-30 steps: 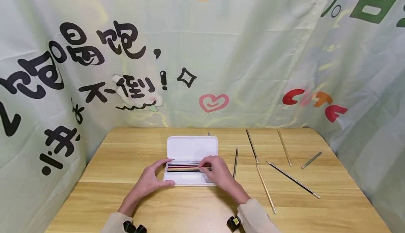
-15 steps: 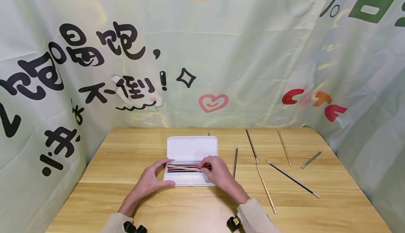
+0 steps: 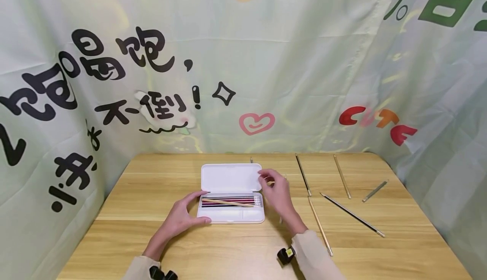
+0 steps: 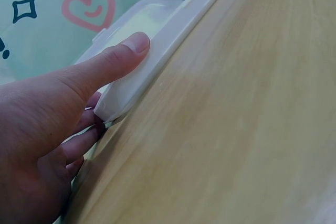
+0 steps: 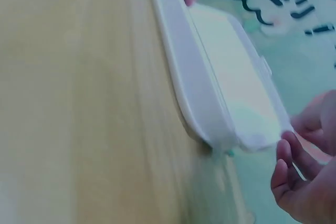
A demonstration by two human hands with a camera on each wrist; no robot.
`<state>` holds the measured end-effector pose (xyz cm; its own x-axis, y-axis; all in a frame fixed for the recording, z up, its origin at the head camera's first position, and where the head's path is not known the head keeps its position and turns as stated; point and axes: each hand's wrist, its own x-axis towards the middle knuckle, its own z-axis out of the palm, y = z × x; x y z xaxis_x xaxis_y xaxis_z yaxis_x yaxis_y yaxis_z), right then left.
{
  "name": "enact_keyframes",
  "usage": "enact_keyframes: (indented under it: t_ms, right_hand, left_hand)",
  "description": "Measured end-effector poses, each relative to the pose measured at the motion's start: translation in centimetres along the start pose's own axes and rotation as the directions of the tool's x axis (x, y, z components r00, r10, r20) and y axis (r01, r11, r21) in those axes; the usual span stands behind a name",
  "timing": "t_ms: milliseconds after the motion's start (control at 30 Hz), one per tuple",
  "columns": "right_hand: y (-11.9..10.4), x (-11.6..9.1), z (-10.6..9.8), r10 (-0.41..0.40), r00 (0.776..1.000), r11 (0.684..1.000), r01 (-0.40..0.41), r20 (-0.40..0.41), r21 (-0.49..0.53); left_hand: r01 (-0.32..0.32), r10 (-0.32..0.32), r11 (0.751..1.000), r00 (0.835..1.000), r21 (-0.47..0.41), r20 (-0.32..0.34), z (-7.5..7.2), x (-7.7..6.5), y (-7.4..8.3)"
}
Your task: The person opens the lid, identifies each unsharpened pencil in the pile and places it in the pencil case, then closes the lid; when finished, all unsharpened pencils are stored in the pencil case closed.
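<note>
A white pencil case (image 3: pixel 228 221) lies open on the table, its lid (image 3: pixel 230 178) tipped back. Several dark and red pencils (image 3: pixel 217 205) lie side by side in its rear compartment, with a natural-wood pencil (image 3: pixel 224 202) slanting across them. My left hand (image 3: pixel 183 214) grips the case's left end, thumb (image 4: pixel 126 53) along the near wall and other fingers round behind. At the lid's right edge, my right hand (image 3: pixel 277 193) has curled fingers holding the lid's corner (image 5: pixel 270 140); exact contact is partly hidden. A dark pencil (image 3: pixel 281 220) is mostly covered by that hand.
Several loose pencils lie to the right, among them a black one (image 3: pixel 354 215), a wooden one (image 3: pixel 320 227) and a short grey one (image 3: pixel 375 191). Another pencil tip (image 3: pixel 251 160) shows behind the lid. A printed curtain (image 3: pixel 304 81) hangs along the table's (image 3: pixel 160 174) back edge.
The wooden pencil has come to lie slanted over the others. My right hand has let go of it and moved up and right to the lid's edge. My left hand stays put.
</note>
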<state>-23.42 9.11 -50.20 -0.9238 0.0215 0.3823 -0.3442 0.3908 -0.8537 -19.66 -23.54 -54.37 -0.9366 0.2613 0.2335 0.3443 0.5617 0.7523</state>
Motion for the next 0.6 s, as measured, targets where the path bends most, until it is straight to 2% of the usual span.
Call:
enact_keyframes:
  t_ms: [100,167,267,433,600]
  right_hand:
    - [0.5,0.6,-0.3,0.112,0.991,0.993,-0.11,-0.066,0.036]
    - [0.8,0.8,-0.3,0.181,0.982,0.982,-0.178,-0.049,0.069]
    - [0.9,0.8,-0.2,0.249,0.968,0.957,-0.25,0.028,0.148]
    - [0.9,0.7,-0.3,0.319,0.939,0.893,-0.343,0.129,0.29]
    - [0.5,0.3,-1.2,0.319,0.93,0.862,-0.365,0.182,0.353]
  left_hand:
    - [-0.001,0.001,1.0,1.0,-0.004,0.0,0.0,0.0,0.0]
    - [0.004,-0.004,1.0,1.0,-0.007,0.001,0.0,0.0,0.0]
    - [0.015,-0.014,1.0,1.0,-0.007,0.004,0.0,0.0,0.0]
    - [0.029,-0.029,1.0,1.0,-0.001,0.005,0.0,0.0,-0.1]
    - [0.028,-0.028,0.999,1.0,-0.036,-0.007,0.1,0.1,-0.2]
